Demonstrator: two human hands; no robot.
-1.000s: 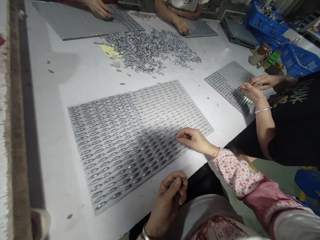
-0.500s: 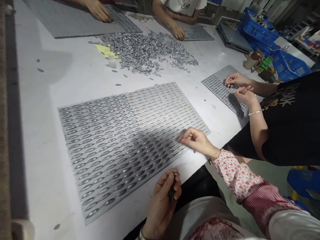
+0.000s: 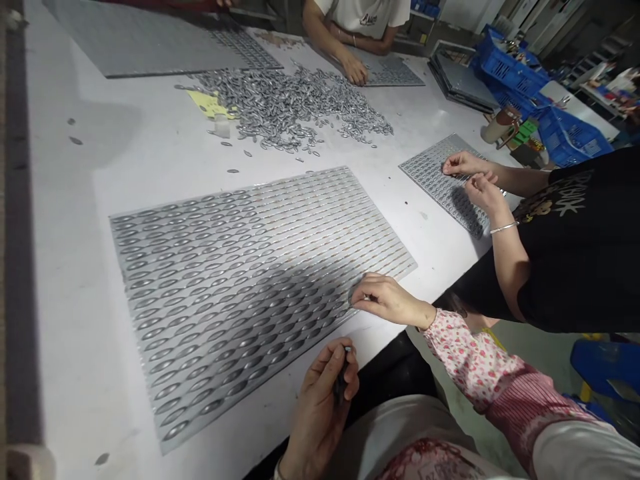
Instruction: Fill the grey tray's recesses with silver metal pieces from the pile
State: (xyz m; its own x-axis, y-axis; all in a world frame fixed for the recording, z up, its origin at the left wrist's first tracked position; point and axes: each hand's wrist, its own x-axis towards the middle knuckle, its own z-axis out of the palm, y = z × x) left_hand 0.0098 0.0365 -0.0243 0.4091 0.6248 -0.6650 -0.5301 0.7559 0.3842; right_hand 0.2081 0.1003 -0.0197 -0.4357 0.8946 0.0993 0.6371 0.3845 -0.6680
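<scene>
A large silver perforated metal sheet (image 3: 240, 280) with rows of leaf-shaped pieces lies flat on the white table (image 3: 125, 153) in front of me. My right hand (image 3: 385, 300) rests on the sheet's near right edge, fingers pinched on a small piece I can barely see. At the table's front edge my left hand (image 3: 325, 393) is curled round a thin dark tool (image 3: 343, 377), off the sheet. A pile of loose silver leaf-shaped pieces (image 3: 295, 103) lies beyond the sheet.
A person in black at the right works with both hands on a smaller perforated sheet (image 3: 445, 180). Across the table another person's hand rests on a sheet (image 3: 395, 70). A grey panel (image 3: 145, 47) lies far left. Blue crates (image 3: 520, 67) stand at the right.
My right hand has slid down and left along the sheet's near right edge. My left hand has stayed at the table edge with the tool. The view has shifted slightly.
</scene>
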